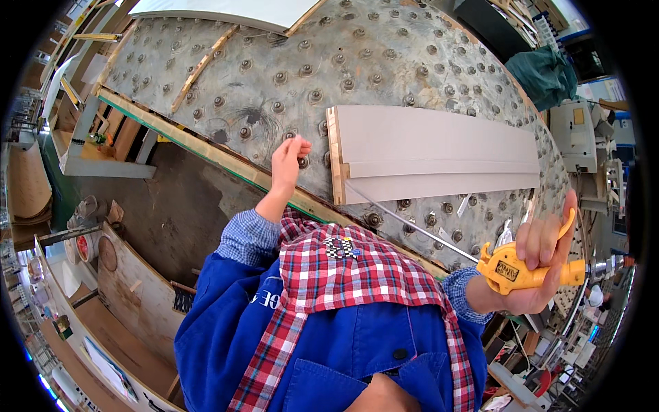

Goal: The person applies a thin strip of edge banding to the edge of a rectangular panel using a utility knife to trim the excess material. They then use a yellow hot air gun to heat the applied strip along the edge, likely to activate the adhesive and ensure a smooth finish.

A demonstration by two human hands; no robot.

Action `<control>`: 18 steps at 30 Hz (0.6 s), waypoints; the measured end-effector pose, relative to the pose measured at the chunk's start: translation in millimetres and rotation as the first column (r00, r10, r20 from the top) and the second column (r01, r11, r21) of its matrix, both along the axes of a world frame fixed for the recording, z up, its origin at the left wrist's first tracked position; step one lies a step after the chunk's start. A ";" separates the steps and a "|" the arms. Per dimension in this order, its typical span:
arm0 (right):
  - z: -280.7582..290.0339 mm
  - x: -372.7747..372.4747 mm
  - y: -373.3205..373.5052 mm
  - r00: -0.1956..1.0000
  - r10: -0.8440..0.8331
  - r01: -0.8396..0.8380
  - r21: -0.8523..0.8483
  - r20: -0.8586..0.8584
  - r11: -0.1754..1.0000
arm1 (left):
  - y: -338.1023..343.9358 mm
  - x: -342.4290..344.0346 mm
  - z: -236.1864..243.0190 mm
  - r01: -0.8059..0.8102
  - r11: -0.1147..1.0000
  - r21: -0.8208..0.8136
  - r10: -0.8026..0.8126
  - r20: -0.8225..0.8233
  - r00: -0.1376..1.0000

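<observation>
My right hand (542,257) is wrapped round the grip of a yellow air blow gun (508,268), with its curved trigger beside my fingers. From the gun a long thin metal nozzle (425,233) runs left, its tip at the lower left corner of a pale grey panel (439,147). A wooden strip (335,154) edges the panel's left end. My left hand (288,161) is held left of that strip, apart from the panel, its fingers curled together and nothing seen in them.
The panel lies on a metal table (268,89) studded with ball rollers. A white board (226,10) lies at its far side. Green cloth (542,75) hangs at far right. On the left stands a wooden cart (137,309) near several buckets (86,244).
</observation>
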State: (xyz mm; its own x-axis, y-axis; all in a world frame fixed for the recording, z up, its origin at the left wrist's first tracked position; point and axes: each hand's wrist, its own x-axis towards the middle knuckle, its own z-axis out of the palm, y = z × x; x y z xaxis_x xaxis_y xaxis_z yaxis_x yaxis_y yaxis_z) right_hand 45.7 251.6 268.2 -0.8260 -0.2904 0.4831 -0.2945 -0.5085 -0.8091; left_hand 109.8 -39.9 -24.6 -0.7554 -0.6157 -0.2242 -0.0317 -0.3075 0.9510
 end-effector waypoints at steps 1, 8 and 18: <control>-0.3 0.5 -1.9 1.000 -0.023 0.023 0.000 -0.018 1.000 | 6.8 6.8 0.1 0.012 0.993 -0.115 -0.004 0.071 0.997; 2.0 9.2 -10.4 0.996 -0.061 0.063 0.036 -0.061 0.997 | 40.9 37.7 21.3 0.371 0.923 -0.100 -0.310 0.376 0.873; 1.0 14.9 -21.6 0.985 -0.145 0.151 0.065 -0.094 0.986 | 49.4 30.7 21.9 0.636 0.759 0.140 -0.622 0.444 0.645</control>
